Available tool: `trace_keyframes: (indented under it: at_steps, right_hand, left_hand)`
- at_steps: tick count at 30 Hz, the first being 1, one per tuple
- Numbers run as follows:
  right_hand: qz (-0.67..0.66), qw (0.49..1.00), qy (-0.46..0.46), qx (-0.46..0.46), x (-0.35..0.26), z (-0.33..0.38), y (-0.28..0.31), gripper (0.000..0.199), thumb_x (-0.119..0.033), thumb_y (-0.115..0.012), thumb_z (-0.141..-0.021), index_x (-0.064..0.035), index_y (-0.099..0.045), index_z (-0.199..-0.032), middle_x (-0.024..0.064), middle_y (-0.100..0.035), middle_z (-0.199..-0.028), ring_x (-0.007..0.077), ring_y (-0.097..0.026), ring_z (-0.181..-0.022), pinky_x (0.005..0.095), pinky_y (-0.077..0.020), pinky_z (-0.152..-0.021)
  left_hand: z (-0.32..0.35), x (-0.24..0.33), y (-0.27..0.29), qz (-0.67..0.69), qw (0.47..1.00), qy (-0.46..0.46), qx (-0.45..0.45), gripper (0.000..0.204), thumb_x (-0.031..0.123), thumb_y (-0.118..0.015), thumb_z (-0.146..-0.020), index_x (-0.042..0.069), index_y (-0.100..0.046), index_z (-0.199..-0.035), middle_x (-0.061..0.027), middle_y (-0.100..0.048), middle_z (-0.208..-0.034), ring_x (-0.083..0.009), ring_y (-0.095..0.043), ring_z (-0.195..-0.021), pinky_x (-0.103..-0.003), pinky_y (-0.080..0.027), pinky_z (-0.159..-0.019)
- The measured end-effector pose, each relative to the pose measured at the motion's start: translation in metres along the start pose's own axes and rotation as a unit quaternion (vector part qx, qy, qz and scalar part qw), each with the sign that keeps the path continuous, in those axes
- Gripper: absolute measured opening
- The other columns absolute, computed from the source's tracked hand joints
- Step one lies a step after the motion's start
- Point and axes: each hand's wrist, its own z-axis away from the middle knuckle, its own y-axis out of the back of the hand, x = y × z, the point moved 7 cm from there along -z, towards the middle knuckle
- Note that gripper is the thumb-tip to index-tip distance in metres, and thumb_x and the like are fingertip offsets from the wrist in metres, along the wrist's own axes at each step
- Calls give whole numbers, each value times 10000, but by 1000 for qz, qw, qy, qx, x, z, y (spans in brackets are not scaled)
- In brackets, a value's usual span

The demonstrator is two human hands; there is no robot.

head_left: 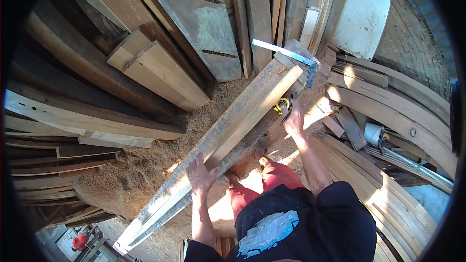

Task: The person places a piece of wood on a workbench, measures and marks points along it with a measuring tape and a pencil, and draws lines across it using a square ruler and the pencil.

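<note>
My left hand (201, 175) rests with fingers spread on a long timber beam (221, 121) that runs diagonally from lower left to upper right. A paler, narrower length of wood (262, 111) lies along the top of it. My right hand (293, 120) is closed around a yellow and black tape measure (282, 105), just beside the beam's right edge near its far end. Across that far end lies a try square (289, 54) with a bright metal blade and a blue stock. Part of the tape measure is hidden by my fingers.
Planks and boards (165, 75) lean along the far and left sides. Sawdust (131, 179) covers the ground. More stacked boards (388, 204) lie to the right, near a white bucket (373, 133). A white panel (361, 19) stands at far right; a person in red (79, 242) is at lower left.
</note>
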Motion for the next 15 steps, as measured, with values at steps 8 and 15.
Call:
trace_keyframes:
  at_steps: [8,15]
  right_hand:
    - [386,922,19,24,2,-79,73,512,-169,-692,-875,-11,-600,-1353,389,-515,-1407,498,-518,-1323,611,-401,-1083]
    - [278,951,127,55,16,-166,40,516,-329,-720,-936,68,-632,-1253,269,-704,-1172,415,-683,-1087,495,-525,-964]
  left_hand:
    - [4,-28,-18,15,999,-13,44,508,317,-902,-698,110,-673,-1101,-140,-736,-972,-353,-704,-923,-470,-518,-886]
    - [12,-31,-5,48,996,-23,66,370,266,-819,-725,74,-667,-1002,-161,-712,-912,-373,-696,-886,-499,-525,-837]
